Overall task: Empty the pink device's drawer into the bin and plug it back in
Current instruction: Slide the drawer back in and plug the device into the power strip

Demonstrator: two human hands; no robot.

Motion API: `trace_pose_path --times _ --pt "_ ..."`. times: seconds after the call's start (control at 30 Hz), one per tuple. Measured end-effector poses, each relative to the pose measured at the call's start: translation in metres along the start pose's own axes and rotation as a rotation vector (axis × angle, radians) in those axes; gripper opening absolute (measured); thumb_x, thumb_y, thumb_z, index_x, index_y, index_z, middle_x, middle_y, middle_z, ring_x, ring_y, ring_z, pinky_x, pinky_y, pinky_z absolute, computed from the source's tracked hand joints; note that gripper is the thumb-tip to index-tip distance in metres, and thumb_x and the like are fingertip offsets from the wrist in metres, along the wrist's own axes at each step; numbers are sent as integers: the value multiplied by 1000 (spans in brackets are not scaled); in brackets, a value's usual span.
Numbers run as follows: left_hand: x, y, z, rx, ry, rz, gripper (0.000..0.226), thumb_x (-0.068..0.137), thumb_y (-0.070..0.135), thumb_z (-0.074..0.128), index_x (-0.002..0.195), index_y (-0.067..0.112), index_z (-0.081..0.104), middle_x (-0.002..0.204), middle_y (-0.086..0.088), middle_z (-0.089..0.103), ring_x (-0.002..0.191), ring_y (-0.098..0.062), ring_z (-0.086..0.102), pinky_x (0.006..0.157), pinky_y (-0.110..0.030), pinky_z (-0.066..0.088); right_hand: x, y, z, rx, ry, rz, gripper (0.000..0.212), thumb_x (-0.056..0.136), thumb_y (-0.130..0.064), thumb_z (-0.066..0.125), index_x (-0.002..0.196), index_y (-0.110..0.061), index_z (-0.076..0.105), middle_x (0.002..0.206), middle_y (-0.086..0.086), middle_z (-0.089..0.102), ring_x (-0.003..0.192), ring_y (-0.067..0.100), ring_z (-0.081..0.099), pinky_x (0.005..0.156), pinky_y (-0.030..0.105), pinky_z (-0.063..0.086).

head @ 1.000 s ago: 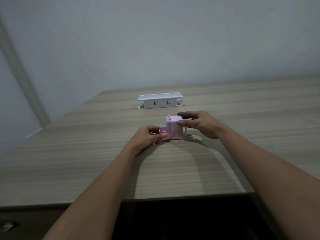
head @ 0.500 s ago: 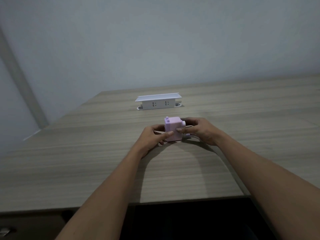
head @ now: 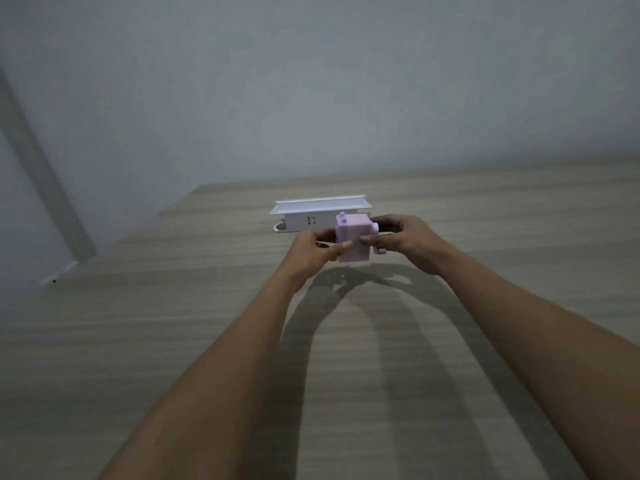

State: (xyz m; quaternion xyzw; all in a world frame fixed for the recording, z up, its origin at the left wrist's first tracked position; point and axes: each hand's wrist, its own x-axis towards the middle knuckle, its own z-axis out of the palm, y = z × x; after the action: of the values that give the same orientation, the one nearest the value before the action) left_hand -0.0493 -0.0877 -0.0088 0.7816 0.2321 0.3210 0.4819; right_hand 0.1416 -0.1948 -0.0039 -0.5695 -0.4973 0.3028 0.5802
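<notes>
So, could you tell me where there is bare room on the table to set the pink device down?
The wooden table is bare to the left of the left hand, to the right of the right hand, and between the forearms. It is crowded only beyond the pink device, where the white socket box stands.

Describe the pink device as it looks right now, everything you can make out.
The pink device is a small boxy block, plastic-looking, pale pink-lilac, with a small nub on its top edge and a knob and lower peg on its right side. It is held upright above the wooden table, left hand and right hand pinching its sides, before the white socket unit.
</notes>
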Motion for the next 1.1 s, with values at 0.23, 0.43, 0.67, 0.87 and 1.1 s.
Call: trace_pose_path --times 0.23,0.43,0.67,0.87,1.1 --pt "72 -26 2 -61 28 -55 44 87 17 78 129 7 69 117 -6 76 99 -16 73 87 -25 58 69 17 -23 -25 14 20 48 79 -4 82 125 -5 68 115 16 75 95 16 69 84 36 53" --pt "126 -61 9 -82 35 -127 48 84 14 80 129 5 68 116 -7 76 101 -22 74 87 -30 61 119 53 -39 3 72 75 62 75 -1 84 132 2 59 119 23 71 99 24 70 77 35 61" --pt "157 -95 18 -32 53 -147 45 86 12 78 129 2 68 114 -15 76 88 -18 74 72 -19 59 148 89 -40 111 159 124 57 70 6 85 118 -2 55 107 19 73 85 19 73 69 33 63" --pt "178 -109 21 -40 85 -147 48 83 14 80 127 0 68 117 -15 75 103 -24 72 79 -24 57 163 101 -44 122 203 102 57 70 3 87 117 1 54 106 18 74 93 28 71 79 41 61" --pt "176 -114 22 -39 90 -164 71 75 34 86 135 5 62 123 -11 73 100 -18 72 82 -25 60 159 104 -42 124 202 89 69 72 4 85 131 8 49 125 25 67 110 34 70 74 34 64"
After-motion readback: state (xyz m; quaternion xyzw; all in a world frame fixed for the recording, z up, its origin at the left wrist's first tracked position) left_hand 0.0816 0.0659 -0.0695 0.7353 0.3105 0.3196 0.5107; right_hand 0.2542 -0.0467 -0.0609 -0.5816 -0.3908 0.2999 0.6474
